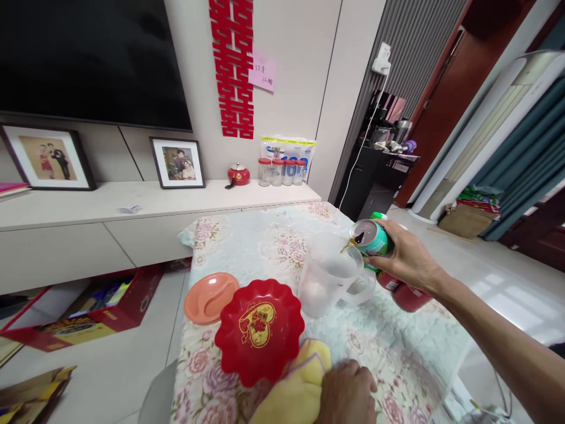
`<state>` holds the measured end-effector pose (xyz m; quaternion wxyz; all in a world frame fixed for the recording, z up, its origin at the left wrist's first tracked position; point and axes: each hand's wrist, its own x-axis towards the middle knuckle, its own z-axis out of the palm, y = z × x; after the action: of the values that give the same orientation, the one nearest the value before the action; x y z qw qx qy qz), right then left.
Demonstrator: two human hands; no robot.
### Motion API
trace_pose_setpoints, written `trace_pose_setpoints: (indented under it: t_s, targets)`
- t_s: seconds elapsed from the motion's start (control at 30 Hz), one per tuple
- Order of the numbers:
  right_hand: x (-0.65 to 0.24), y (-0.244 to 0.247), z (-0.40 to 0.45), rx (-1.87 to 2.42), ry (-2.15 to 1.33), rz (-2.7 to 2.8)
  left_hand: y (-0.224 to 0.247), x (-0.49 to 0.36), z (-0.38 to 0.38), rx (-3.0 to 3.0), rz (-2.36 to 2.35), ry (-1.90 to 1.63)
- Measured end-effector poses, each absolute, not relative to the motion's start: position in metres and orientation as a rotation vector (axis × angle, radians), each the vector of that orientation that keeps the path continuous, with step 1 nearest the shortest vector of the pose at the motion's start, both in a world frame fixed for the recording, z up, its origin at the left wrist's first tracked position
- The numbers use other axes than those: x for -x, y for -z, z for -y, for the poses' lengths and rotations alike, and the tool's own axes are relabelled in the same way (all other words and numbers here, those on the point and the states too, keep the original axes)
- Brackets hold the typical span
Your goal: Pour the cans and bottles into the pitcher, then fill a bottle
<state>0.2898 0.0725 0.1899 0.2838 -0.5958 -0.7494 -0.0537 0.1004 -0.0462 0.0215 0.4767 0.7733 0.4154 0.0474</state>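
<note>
My right hand (408,256) grips a tilted green drink can (372,237) above the rim of a translucent plastic jug (324,280). Brown liquid runs from the can's opening toward the jug, whose handle points right. Pale shapes show through the jug's wall, too blurred to name. At the bottom edge, my left hand (348,393) rests with curled fingers against a yellow cloth (295,391); what lies under those fingers is hidden. Left of the jug sit a red scalloped bowl (259,333) with a gold heart print and an orange divided dish (210,298), partly under its edge.
Red cans or bottles (408,296) stand behind my right wrist, partly hidden. A floral cloth covers the table (238,241). Against the wall, a white cabinet (101,203) carries framed photos, a red pot (239,175) and several lidded glass jars (277,174). An open red box (132,306) lies on the floor.
</note>
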Motion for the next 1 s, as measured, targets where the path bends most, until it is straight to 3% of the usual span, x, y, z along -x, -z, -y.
trace_pose_setpoints:
  t_s: [1.0]
  targets:
    - [-0.285, -0.201, -0.066, 1.550, 0.274, 2.281, -0.025, -0.098, 0.047, -1.870, -0.998, -0.092]
